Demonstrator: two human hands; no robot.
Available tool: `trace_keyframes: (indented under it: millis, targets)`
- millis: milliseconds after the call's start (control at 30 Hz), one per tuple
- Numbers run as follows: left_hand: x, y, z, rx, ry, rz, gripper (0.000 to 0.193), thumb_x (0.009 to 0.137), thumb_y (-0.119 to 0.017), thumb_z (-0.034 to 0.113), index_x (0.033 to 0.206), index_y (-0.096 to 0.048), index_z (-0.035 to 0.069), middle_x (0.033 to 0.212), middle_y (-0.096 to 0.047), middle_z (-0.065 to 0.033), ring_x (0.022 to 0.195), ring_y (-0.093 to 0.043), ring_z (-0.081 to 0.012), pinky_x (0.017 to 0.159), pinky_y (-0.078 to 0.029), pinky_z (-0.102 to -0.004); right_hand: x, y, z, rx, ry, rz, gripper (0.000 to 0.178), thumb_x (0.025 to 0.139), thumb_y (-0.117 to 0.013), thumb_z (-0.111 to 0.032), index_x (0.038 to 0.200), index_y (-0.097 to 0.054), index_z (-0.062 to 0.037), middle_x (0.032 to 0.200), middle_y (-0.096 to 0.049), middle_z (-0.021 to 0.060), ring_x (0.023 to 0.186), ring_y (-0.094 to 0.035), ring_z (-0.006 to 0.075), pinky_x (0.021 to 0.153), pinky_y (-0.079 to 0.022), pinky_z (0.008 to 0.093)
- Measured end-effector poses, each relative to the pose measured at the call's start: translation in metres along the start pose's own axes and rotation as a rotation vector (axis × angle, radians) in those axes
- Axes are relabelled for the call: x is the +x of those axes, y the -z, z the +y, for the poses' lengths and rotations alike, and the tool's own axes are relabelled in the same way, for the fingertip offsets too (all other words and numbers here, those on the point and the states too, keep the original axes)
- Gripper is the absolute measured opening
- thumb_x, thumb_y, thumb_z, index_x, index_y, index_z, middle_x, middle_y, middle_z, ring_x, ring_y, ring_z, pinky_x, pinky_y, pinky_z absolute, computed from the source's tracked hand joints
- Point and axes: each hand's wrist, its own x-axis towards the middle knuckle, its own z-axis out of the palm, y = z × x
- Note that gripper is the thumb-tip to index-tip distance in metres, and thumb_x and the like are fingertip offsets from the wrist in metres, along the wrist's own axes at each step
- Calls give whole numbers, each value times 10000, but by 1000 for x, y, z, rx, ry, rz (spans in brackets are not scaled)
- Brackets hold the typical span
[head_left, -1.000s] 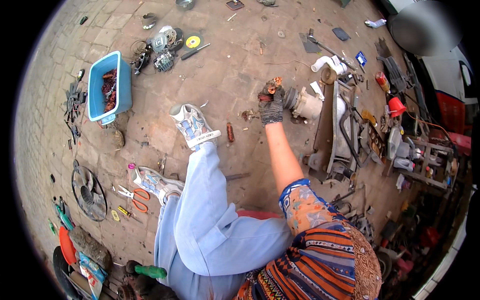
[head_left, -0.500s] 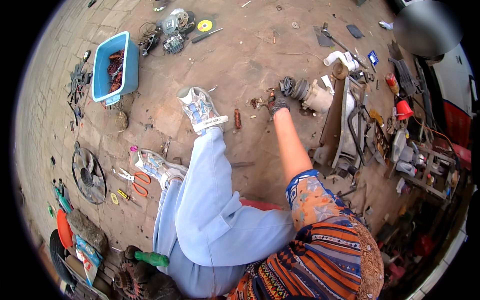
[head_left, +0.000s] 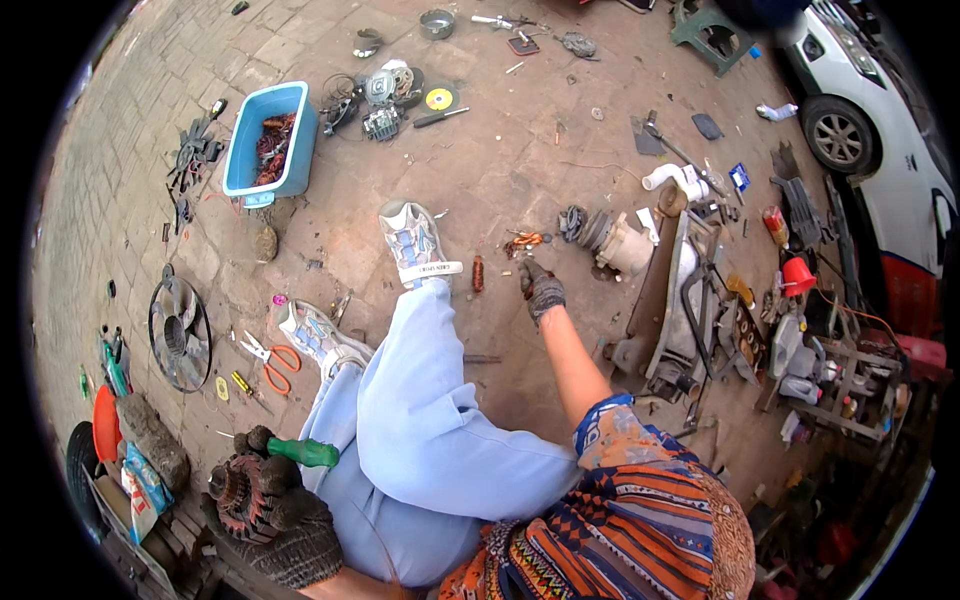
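Note:
My right hand (head_left: pixel 541 290), in a dark glove, reaches out over the paved ground just past my right knee. It hovers near a small copper coil (head_left: pixel 477 272) and a tangle of copper wire (head_left: pixel 525 241); whether it holds anything is unclear. A grey motor (head_left: pixel 617 240) lies a little farther right. My left hand (head_left: pixel 285 525), also gloved, is at the lower left and grips a rusty round toothed motor part (head_left: pixel 234 486). A green tool handle (head_left: pixel 306 452) juts out beside its fingers. My legs in light blue trousers and pale sneakers (head_left: pixel 415 243) stretch between the hands.
A blue tub (head_left: pixel 250 165) of copper scrap stands at the upper left. A fan grille (head_left: pixel 180 335) and orange-handled scissors (head_left: pixel 272 358) lie to the left. A metal frame (head_left: pixel 668 300), a red cup (head_left: pixel 797 275) and scrap crowd the right, with a white car (head_left: pixel 880 130) beyond.
My right hand has drawn back from the grey motor toward my knee. My left hand with the rusty part has come into view at the lower left.

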Motion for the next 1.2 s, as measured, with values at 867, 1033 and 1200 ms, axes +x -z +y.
trace_keyframes:
  millis: [867,1033,1200]
  targets:
    - [-37,-12,52,-1758,-339,-604,655,835,-381,510,1244,-415,-2,1194,-510,-175,1036,-546,-311,878,-457,-461,-448,-144,-66,-850,822,-1400,434,835,-629,-151,1204,-497,34,1084,-605,93,968,-559,125,832,-459,269]
    - [-26,-10,43,-1740,-329,-513,615,842,-419,482,1223,-425,-1,1134,-538,-188,985,-569,-320,779,-502,-446,-453,-145,-77,-886,789,-1126,265,812,-643,-182,982,-638,21,713,-596,2,617,-515,67,559,-415,224]
    - [-15,-11,44,-1698,-196,-327,564,850,-460,460,1156,-460,-13,1024,-564,-191,878,-602,-325,590,-555,-407,-470,-108,-94,-736,903,-993,296,741,-702,-227,905,-665,16,713,-607,22,584,-505,74,533,-401,217]
